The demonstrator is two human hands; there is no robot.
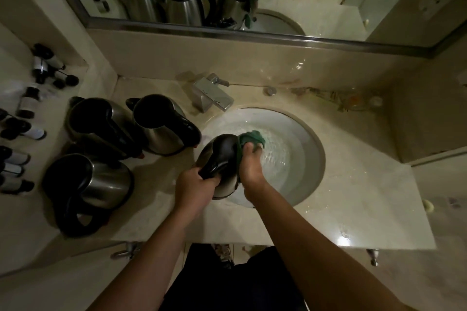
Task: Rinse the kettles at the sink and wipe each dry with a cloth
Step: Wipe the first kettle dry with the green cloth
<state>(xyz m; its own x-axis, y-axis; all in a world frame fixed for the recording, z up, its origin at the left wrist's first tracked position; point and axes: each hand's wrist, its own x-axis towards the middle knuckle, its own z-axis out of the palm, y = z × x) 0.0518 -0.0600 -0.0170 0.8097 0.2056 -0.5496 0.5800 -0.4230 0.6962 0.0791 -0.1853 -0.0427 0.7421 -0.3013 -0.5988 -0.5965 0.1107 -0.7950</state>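
Left hand (pixel 194 184) grips the steel kettle (pixel 222 166) by its handle, tilted over the sink's (pixel 313 164) near-left rim so drips fall in, while right hand (pixel 249 166) presses a green cloth (pixel 252 137) against its side.

Head view, steeply down onto sink (pixel 313 166)

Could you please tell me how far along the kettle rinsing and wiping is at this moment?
In hand: the left hand grips the handle of one kettle over the sink, while the right hand presses a green cloth against it. Three more kettles stand on the counter to the left; whether those are finished or waiting cannot be told.
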